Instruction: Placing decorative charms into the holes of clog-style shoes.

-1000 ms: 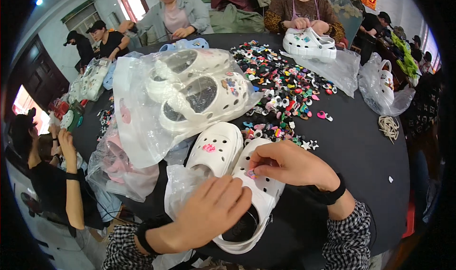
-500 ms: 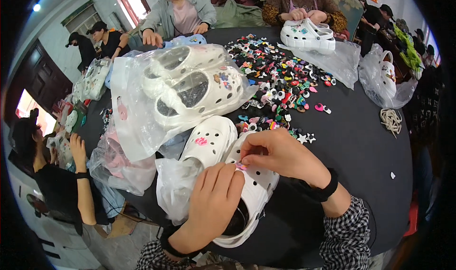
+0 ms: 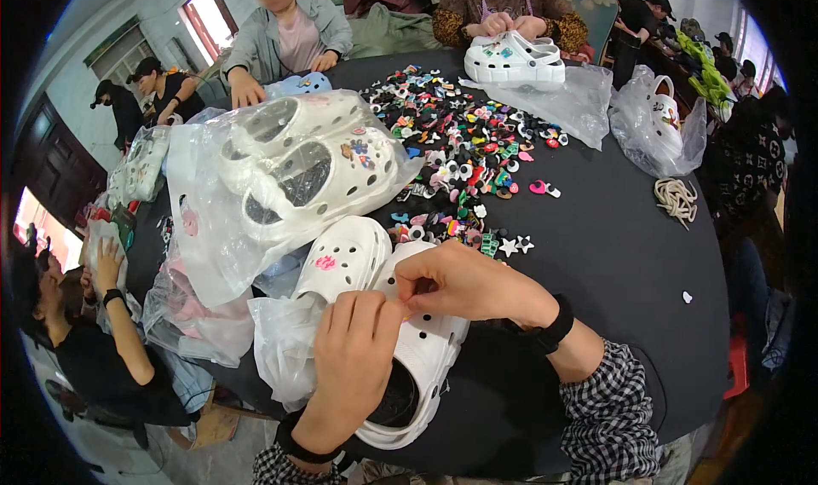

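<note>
A white clog (image 3: 433,342) lies on the black table in front of me, its heel toward me. My left hand (image 3: 354,361) is closed over its left side, fingers resting across the upper. My right hand (image 3: 473,285) pinches at the clog's top, thumb and forefinger pressed together beside the left fingertips. Between the fingertips is a small colourful shoe charm, almost wholly hidden now. Left of this clog sits its white mate (image 3: 362,236), with a pink charm (image 3: 325,262) on its toe. Crumpled white plastic (image 3: 285,340) lies at the mate's heel.
Bagged white clogs (image 3: 298,174) lie just beyond, at left. A heap of mixed charms (image 3: 469,144) covers the table's middle. A cord bundle (image 3: 676,200) and a bagged clog (image 3: 660,123) lie at right. Across the table, a person holds a white clog (image 3: 515,63); others sit around.
The view has shifted, so the scene sits further left. My fingers have closed in tighter around the charm, which showed pink before and is now mostly covered.
</note>
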### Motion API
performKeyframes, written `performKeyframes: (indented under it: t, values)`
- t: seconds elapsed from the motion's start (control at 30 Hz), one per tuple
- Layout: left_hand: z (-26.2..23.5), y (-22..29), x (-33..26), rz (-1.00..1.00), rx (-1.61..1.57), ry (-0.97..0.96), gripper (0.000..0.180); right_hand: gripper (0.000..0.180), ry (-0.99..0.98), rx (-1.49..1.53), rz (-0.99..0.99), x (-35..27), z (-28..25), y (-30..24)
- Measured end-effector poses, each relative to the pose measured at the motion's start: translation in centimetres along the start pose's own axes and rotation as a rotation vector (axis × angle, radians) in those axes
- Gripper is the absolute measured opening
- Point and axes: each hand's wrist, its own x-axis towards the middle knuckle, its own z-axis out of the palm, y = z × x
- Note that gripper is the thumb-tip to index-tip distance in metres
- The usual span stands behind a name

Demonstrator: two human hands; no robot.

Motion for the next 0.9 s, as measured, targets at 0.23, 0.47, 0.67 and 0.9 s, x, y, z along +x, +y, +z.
performKeyframes:
  t: [0.23, 0.47, 0.67, 0.9]
  values:
    - [0.7, -0.5, -0.4, 0.044, -0.081, 0.146, 0.026, 0.015, 0.037, -0.104, -0.095, 0.3, 0.0, 0.3]
    - [1.2, -0.1, 0.0, 0.105, -0.038, 0.226, 0.021, 0.061, -0.019, -0.316, -0.286, 1.3, -1.4, 4.9]
    - [1.1, -0.4, -0.8, 0.116, -0.047, 0.226, 0.022, 0.057, -0.333, -0.174, 0.007, 2.2, -2.3, 2.1]
    - [1.0, -0.5, -1.1, 0.157, -0.062, 0.195, 0.025, 0.049, -0.325, -0.242, -0.032, 2.0, -1.9, 1.8]
